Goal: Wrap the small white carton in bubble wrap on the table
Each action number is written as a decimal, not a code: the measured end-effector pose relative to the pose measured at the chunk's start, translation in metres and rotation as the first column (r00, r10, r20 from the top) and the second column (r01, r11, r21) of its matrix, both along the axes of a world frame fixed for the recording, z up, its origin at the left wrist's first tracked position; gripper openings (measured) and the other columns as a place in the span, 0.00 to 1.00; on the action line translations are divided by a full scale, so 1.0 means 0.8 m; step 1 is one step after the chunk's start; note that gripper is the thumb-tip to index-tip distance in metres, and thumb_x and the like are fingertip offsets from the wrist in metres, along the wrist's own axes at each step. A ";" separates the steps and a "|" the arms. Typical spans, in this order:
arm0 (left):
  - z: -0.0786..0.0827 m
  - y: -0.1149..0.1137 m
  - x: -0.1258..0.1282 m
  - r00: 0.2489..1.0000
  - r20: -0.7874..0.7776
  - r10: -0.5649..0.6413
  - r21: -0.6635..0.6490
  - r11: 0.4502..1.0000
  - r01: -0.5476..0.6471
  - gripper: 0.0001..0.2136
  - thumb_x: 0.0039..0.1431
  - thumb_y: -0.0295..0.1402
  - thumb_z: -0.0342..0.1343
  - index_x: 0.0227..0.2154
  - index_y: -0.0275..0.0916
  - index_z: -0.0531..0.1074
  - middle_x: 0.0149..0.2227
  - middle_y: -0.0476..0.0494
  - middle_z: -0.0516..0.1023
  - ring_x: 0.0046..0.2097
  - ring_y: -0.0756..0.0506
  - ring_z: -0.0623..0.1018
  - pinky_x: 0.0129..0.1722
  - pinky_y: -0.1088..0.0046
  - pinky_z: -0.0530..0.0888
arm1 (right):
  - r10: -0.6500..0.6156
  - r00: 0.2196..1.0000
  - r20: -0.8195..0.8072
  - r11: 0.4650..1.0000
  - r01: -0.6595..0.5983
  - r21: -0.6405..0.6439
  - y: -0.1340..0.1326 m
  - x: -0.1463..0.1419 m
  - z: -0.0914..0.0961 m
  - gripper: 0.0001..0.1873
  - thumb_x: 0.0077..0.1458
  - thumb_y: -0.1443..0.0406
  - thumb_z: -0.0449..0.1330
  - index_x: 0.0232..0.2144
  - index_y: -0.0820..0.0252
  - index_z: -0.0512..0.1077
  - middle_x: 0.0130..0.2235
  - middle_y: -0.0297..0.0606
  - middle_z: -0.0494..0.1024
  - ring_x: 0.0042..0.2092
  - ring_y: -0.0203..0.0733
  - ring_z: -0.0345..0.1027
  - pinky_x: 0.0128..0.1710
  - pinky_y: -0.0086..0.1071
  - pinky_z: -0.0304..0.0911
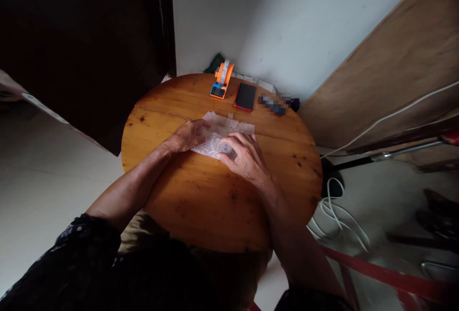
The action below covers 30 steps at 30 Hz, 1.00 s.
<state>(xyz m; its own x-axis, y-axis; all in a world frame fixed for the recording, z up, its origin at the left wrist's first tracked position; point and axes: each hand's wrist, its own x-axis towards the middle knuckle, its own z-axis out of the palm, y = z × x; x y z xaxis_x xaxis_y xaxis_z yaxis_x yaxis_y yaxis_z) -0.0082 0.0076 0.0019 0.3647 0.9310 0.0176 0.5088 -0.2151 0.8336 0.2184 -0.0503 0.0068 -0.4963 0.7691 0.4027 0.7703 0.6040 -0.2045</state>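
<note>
Bubble wrap [211,144] lies on a round wooden table [201,196], just towards 12 o'clock from its centre. The left hand [188,135], at the wrap's 9 o'clock edge, rests bent fingers on it; the right hand [247,155], at 4 o'clock, arches over it, thumb and fingers parted. Whether either grips cannot be told. At 12 o'clock stands a tape dispenser [223,81]; a phone [245,96] lies at 1 o'clock.
</note>
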 end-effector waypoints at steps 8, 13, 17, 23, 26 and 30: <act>-0.013 -0.003 0.013 0.926 -0.343 0.156 0.263 0.963 -0.064 0.22 0.53 0.34 0.59 0.51 0.37 0.77 0.39 0.41 0.80 0.40 0.43 0.77 0.40 0.71 0.74 | -0.018 0.998 0.064 0.999 0.020 -0.031 -0.003 -0.004 0.003 0.15 0.62 0.58 0.59 0.48 0.57 0.75 0.47 0.45 0.77 0.50 0.53 0.68 0.51 0.45 0.58; 0.007 -0.019 0.012 0.787 -0.567 0.243 0.233 0.964 -0.130 0.23 0.55 0.44 0.58 0.52 0.39 0.75 0.46 0.34 0.80 0.46 0.35 0.79 0.47 0.62 0.75 | -0.023 0.988 0.150 1.000 0.025 -0.006 -0.005 -0.005 0.004 0.20 0.65 0.59 0.57 0.57 0.54 0.72 0.49 0.45 0.75 0.50 0.52 0.67 0.50 0.45 0.56; 0.020 -0.022 0.012 0.739 -0.634 0.229 0.143 0.973 -0.179 0.25 0.56 0.49 0.56 0.50 0.37 0.76 0.42 0.32 0.82 0.45 0.33 0.80 0.45 0.60 0.73 | -0.040 0.984 0.174 0.999 0.040 0.003 -0.007 -0.006 0.005 0.19 0.65 0.59 0.58 0.56 0.54 0.74 0.48 0.45 0.75 0.49 0.51 0.67 0.50 0.44 0.56; 0.012 -0.005 -0.003 0.906 -0.401 0.135 -0.027 0.987 -0.159 0.11 0.51 0.39 0.60 0.30 0.36 0.78 0.27 0.46 0.76 0.31 0.46 0.75 0.29 0.74 0.65 | -0.033 0.984 0.178 0.999 0.036 -0.014 -0.007 -0.007 0.007 0.19 0.64 0.60 0.59 0.56 0.54 0.75 0.47 0.45 0.75 0.49 0.51 0.66 0.50 0.43 0.55; 0.006 -0.003 -0.003 0.978 -0.100 0.185 -0.130 0.972 -0.198 0.07 0.47 0.33 0.60 0.29 0.35 0.75 0.24 0.51 0.72 0.26 0.51 0.69 0.26 0.77 0.62 | -0.041 0.983 0.181 0.999 0.046 -0.022 -0.008 -0.008 0.009 0.19 0.64 0.61 0.59 0.56 0.54 0.75 0.47 0.44 0.75 0.49 0.51 0.66 0.50 0.43 0.55; 0.002 -0.011 0.016 0.936 0.271 0.223 -0.203 0.964 -0.171 0.06 0.48 0.31 0.61 0.28 0.35 0.71 0.24 0.53 0.71 0.25 0.54 0.68 0.27 0.78 0.64 | -0.045 0.979 0.201 0.999 0.048 -0.012 -0.008 -0.009 0.010 0.18 0.63 0.60 0.60 0.55 0.55 0.75 0.47 0.45 0.75 0.49 0.51 0.66 0.49 0.43 0.55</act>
